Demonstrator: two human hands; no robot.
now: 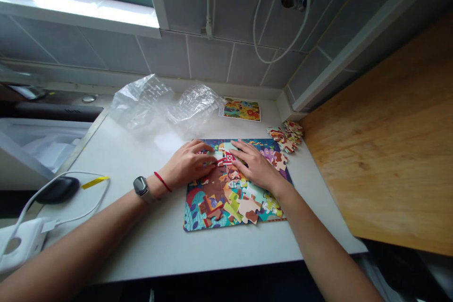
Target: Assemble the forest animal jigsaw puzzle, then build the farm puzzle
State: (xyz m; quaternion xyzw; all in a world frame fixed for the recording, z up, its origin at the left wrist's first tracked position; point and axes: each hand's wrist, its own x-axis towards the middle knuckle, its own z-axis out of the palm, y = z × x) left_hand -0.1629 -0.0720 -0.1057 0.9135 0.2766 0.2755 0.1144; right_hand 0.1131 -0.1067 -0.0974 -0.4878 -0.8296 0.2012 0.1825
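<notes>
A colourful puzzle board (191,212) lies on the white counter, with loose jigsaw pieces (248,208) scattered over it. Near the board's far edge, my left hand (189,163) has its fingers closed on a puzzle piece (220,155) of pale and red colour. The fingers of my right hand (256,167) are stretched out and apart, their tips resting on a puzzle piece with a red barn (229,158). These two pieces lie side by side, touching or nearly so; the fingers partly hide the join. A watch and a red string circle my left wrist.
Crumpled clear plastic wrapping (141,104) lies at the back, beside a small picture card (241,109). More pieces (288,137) are piled at the back right by a wooden panel (389,141). On the left are a sink edge, a black mouse-like object (58,190) and a white cable.
</notes>
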